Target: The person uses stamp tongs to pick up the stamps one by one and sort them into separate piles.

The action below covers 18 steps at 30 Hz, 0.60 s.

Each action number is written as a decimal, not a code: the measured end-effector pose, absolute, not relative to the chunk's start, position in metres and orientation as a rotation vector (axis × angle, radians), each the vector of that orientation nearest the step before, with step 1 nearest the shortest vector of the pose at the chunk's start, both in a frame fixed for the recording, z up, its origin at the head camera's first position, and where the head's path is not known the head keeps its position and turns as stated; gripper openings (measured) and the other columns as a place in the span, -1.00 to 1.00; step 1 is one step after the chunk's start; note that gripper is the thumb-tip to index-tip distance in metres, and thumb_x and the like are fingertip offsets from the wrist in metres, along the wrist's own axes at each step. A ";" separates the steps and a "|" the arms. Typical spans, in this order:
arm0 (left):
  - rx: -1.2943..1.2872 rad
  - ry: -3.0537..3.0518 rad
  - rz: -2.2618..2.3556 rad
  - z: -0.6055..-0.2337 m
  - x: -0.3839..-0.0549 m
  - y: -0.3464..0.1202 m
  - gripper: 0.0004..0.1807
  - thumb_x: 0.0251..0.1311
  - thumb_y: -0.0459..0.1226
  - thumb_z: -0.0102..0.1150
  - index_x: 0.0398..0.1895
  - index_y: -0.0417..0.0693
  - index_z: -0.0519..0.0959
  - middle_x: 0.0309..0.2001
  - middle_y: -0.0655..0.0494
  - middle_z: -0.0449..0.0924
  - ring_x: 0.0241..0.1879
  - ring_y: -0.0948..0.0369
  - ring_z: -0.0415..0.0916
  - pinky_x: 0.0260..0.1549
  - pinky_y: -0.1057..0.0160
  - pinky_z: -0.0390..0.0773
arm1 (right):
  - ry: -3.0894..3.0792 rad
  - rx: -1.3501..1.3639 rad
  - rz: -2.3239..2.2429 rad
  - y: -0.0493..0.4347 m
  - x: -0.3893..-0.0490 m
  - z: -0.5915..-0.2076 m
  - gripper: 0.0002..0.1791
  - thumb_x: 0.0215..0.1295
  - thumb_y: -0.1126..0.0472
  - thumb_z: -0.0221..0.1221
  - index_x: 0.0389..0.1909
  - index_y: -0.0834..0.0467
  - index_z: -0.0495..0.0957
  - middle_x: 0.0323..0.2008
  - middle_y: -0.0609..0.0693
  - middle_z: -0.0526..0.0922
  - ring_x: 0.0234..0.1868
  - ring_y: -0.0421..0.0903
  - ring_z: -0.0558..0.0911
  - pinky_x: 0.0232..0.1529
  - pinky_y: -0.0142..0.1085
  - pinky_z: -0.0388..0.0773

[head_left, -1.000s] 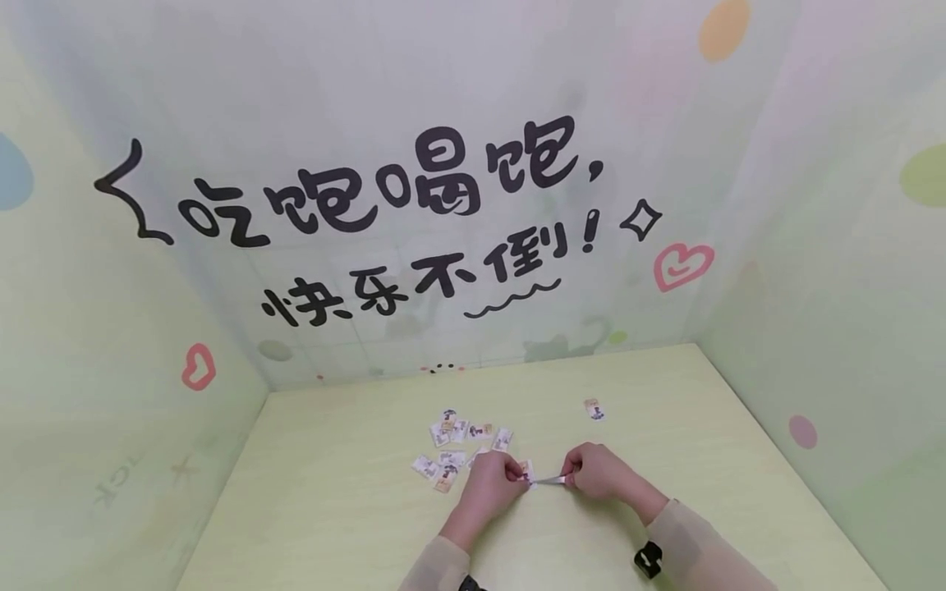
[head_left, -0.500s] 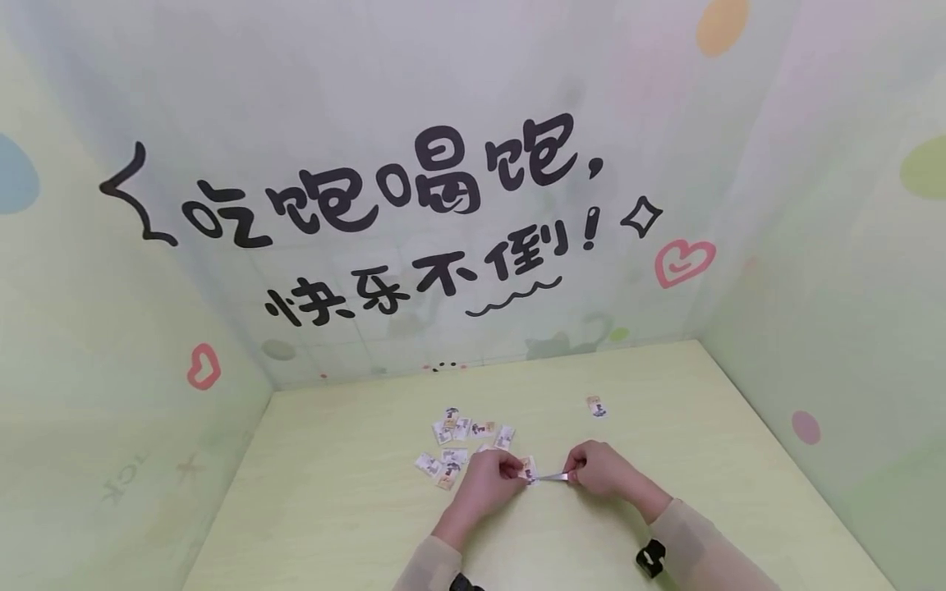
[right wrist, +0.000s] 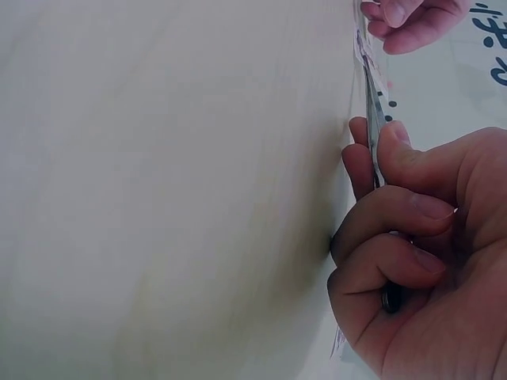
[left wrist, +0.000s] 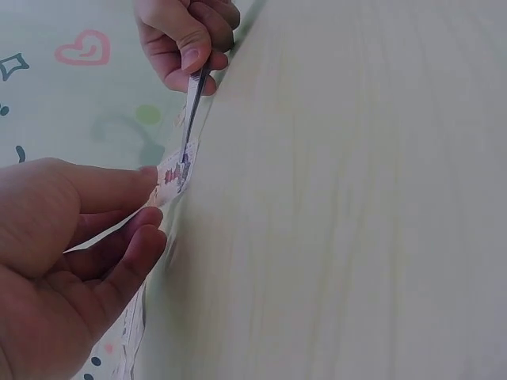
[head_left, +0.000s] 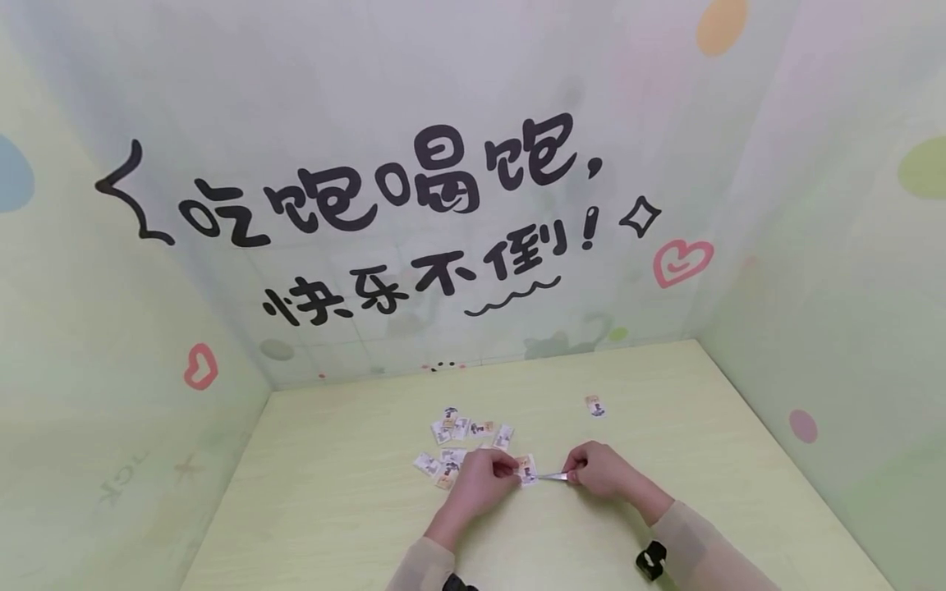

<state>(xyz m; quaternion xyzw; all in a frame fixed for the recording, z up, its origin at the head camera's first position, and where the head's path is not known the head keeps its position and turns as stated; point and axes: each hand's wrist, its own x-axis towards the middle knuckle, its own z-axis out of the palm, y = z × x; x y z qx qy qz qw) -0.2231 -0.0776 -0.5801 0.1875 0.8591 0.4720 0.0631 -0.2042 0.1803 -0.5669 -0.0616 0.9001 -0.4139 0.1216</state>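
In the head view my left hand pinches the left edge of a small printed sticker between thumb and fingertip. The left wrist view shows the same piece, thin with a purple and orange picture, held upright near the tabletop. From the right, my right hand grips slim metal tweezers between thumb and fingers. Their points lie on the printed side of the sticker. In the right wrist view the tweezers run forward from my curled fingers, with their rear end partly hidden in the palm.
Several similar stickers lie scattered and overlapping beside and beyond my left hand. A single sticker lies apart at the back right of the pale wooden table. Printed walls enclose the table on three sides.
My left hand has shifted slightly left, so more of the sticker shows past its fingertips. The right hand and tweezers stay almost in place, their points still at the sticker.
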 end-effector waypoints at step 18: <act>0.437 2.687 1.442 -0.565 -0.220 -0.116 -0.77 0.17 -0.42 0.51 -0.10 -0.24 0.77 -0.33 0.19 0.66 -0.31 0.25 0.57 -0.28 0.30 0.62 | 2.622 -0.138 -1.259 0.183 -0.205 -0.571 -0.85 0.40 0.42 0.25 -0.35 0.14 0.68 -0.45 -0.04 0.57 -0.41 -0.07 0.46 -0.27 -0.22 0.38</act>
